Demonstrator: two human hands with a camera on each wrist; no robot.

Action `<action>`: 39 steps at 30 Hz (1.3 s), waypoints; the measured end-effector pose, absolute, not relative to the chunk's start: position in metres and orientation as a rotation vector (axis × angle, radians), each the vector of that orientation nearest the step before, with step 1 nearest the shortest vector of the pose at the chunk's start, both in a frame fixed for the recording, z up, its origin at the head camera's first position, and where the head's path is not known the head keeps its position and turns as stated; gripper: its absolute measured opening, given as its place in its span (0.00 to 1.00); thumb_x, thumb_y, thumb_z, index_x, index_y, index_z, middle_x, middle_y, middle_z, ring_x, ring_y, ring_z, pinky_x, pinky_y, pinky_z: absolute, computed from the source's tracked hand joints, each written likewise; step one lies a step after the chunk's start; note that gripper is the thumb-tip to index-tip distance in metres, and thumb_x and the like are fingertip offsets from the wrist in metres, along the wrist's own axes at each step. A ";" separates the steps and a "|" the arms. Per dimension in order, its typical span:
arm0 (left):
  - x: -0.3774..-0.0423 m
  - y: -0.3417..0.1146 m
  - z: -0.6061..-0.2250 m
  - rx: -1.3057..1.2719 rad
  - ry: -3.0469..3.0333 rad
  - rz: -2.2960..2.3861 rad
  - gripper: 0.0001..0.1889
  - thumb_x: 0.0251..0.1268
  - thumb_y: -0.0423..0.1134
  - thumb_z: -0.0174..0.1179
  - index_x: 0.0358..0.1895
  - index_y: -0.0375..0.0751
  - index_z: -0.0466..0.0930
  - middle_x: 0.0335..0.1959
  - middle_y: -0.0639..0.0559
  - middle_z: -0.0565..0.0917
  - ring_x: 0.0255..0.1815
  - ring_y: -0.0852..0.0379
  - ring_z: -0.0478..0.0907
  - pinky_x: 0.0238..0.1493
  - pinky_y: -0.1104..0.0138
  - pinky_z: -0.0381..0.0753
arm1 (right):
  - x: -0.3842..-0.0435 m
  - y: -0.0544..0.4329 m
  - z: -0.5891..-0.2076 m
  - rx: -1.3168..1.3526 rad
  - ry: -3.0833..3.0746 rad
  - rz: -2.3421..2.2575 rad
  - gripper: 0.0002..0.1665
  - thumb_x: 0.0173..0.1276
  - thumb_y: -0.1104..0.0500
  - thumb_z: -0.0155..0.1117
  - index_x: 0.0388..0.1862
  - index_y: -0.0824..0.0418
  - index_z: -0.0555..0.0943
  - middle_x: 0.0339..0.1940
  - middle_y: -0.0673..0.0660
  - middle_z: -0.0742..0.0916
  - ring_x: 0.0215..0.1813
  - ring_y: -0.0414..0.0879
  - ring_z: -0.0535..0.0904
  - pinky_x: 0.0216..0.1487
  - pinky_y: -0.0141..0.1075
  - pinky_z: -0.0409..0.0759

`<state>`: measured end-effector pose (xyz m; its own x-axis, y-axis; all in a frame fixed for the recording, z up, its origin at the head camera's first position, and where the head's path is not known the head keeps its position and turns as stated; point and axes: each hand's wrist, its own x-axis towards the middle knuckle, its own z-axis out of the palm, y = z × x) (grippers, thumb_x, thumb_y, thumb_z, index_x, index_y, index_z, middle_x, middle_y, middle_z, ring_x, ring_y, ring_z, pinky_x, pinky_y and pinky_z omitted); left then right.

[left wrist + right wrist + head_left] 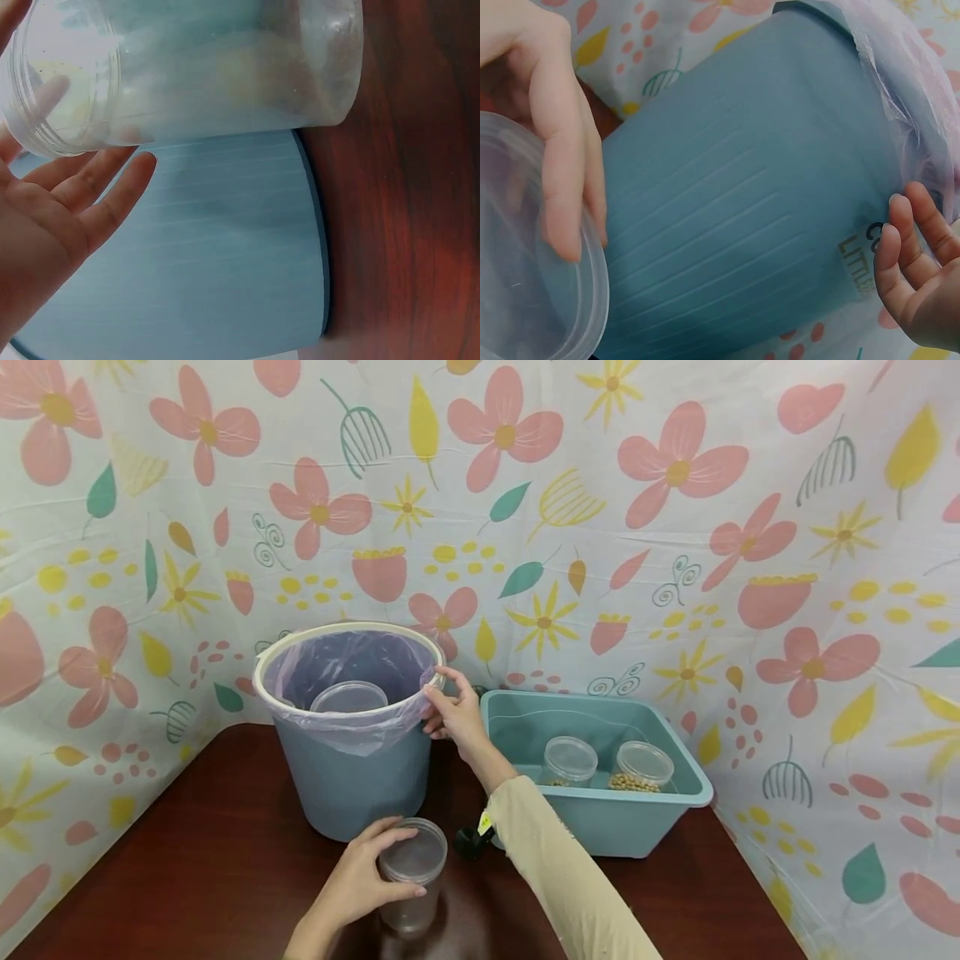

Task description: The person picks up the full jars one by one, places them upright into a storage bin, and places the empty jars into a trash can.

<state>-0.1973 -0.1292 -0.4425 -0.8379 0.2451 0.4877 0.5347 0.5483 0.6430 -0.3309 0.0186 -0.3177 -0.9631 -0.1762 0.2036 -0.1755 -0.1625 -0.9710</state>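
Note:
My left hand (pixel 358 877) grips a clear plastic jar (pixel 408 910) by its lidded top, thumb on one side and fingers on the other. The jar is upright close over the table, and no filling shows through its wall in the left wrist view. At the rim of a blue-grey trash can (pixel 352 785), my right hand (pixel 457 714) pinches the white ring and the thin purple bag (pixel 356 735) folded over it. Inside the can, a round clear lid (pixel 349 697) shows; what is beneath it is mostly hidden.
A teal plastic basin (pixel 600 818) stands to the right, holding a clear jar (pixel 570 760) and another jar (pixel 641 766) with beige beans or pellets. A small black object (pixel 471 842) with a yellow tag lies before the basin. Floral cloth (pixel 570 552) hangs behind the dark wooden table (pixel 187 860).

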 end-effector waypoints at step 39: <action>-0.185 -0.152 -0.362 -0.768 -2.280 -1.053 0.32 0.30 0.56 0.73 0.47 0.48 0.81 0.52 0.50 0.76 0.52 0.53 0.73 0.44 0.57 0.74 | -0.331 0.019 -0.318 -0.444 2.047 -2.361 0.26 0.64 0.58 0.58 0.61 0.54 0.66 0.13 0.52 0.79 0.11 0.41 0.73 0.14 0.32 0.71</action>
<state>-0.1849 -0.1520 -0.3617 -0.7100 0.2771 0.6474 0.6726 0.5391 0.5069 -0.3314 0.0185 -0.3179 -0.9604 -0.1718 0.2195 -0.1929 -0.1586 -0.9683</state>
